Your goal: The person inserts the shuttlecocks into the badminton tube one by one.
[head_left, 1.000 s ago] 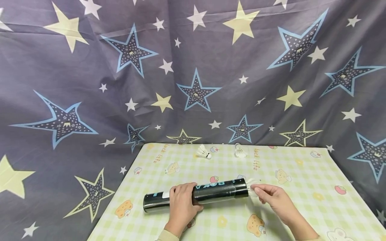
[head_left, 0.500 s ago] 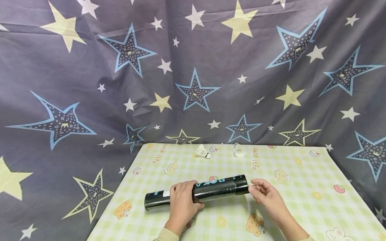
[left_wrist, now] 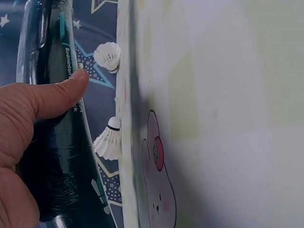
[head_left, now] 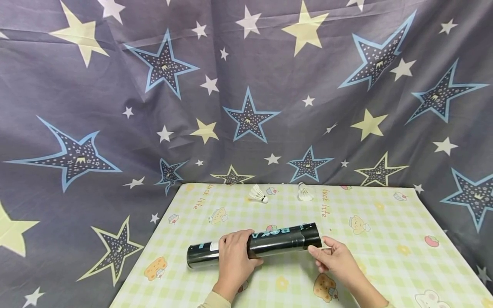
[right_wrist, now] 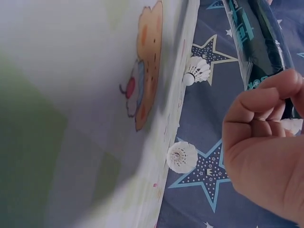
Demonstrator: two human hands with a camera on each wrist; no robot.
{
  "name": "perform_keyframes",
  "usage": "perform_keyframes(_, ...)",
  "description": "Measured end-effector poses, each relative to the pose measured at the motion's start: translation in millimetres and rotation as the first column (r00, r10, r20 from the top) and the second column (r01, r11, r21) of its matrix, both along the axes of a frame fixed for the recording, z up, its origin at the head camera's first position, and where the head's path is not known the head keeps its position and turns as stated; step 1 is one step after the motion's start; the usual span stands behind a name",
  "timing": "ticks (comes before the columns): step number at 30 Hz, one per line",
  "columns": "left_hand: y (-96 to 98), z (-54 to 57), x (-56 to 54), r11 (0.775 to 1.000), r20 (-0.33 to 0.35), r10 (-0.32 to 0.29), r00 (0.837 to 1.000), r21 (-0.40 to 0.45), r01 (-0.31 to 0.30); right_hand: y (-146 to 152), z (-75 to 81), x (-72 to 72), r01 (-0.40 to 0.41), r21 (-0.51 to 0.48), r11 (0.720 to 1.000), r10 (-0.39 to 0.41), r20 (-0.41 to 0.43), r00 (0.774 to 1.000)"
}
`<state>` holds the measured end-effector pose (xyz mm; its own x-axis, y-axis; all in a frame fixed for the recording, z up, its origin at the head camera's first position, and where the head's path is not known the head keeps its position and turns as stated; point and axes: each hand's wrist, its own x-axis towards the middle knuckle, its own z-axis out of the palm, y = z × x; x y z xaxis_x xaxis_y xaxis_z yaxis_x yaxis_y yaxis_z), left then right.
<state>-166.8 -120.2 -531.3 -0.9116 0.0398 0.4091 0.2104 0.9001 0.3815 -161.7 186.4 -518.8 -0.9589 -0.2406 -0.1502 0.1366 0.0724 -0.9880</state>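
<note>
A black shuttlecock tube (head_left: 277, 238) with blue lettering lies slanted over the table, its right end raised. My left hand (head_left: 236, 261) grips it around its left half; in the left wrist view the thumb (left_wrist: 61, 97) lies along the tube's side. My right hand (head_left: 335, 259) is at the tube's right end, thumb on the outside of the rim and index finger at the mouth. In the right wrist view its fingers are curled, and the white feathers of a shuttlecock (right_wrist: 292, 125) show at the mouth beside them. The rest of that shuttlecock is hidden.
Two white shuttlecocks lie near the table's back edge: one on its side (head_left: 259, 194), one to its right (head_left: 305, 192). The table wears a green checked cloth (head_left: 385, 239) with cartoon prints. A grey curtain (head_left: 215, 85) with stars hangs behind it.
The white feathers sticking out of the tube's right end have gone inward, out of sight in the head view. My right hand has followed leftward to the rim; the tube has shifted slightly right.
</note>
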Motion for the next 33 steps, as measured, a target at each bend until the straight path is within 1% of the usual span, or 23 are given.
perform_keyframes(7,-0.1,-1.8,0.0,1.000,-0.015,0.002,1.000,-0.010,-0.002,0.5,-2.2,0.3,-0.054,-0.006,0.999,0.054,0.039,0.998)
perform_keyframes(11,-0.1,-1.6,-0.1,1.000,-0.015,0.000,1.000,-0.007,0.000,0.6,-1.2,-0.2,-0.120,0.001,0.993,0.120,0.038,0.992)
perform_keyframes(13,0.0,-1.1,0.0,1.000,-0.015,-0.004,1.000,-0.001,0.004,0.5,-1.0,-0.2,-0.184,-0.006,0.983,0.184,0.020,0.983)
perform_keyframes(16,0.4,-0.6,0.3,1.000,-0.010,-0.013,1.000,-0.003,0.013,0.3,-1.2,0.4,-0.270,-0.026,0.963,0.270,-0.005,0.963)
perform_keyframes(19,0.9,-0.7,0.6,1.000,-0.005,-0.021,1.000,-0.014,0.021,0.1,-2.8,0.5,-0.315,-0.042,0.948,0.314,-0.023,0.949)
perform_keyframes(24,1.3,-1.9,0.9,0.999,-0.008,-0.021,1.000,-0.025,0.021,-0.5,-5.2,-0.1,-0.324,-0.051,0.945,0.323,-0.026,0.946)
perform_keyframes(28,1.1,-3.3,1.0,1.000,-0.014,-0.021,1.000,-0.024,0.020,-1.1,-6.0,-0.7,-0.310,-0.047,0.950,0.310,-0.007,0.951)
perform_keyframes(33,1.2,-4.9,0.1,0.999,-0.006,-0.021,1.000,-0.026,0.021,-0.3,-5.2,-1.7,-0.292,-0.038,0.956,0.292,0.010,0.956)
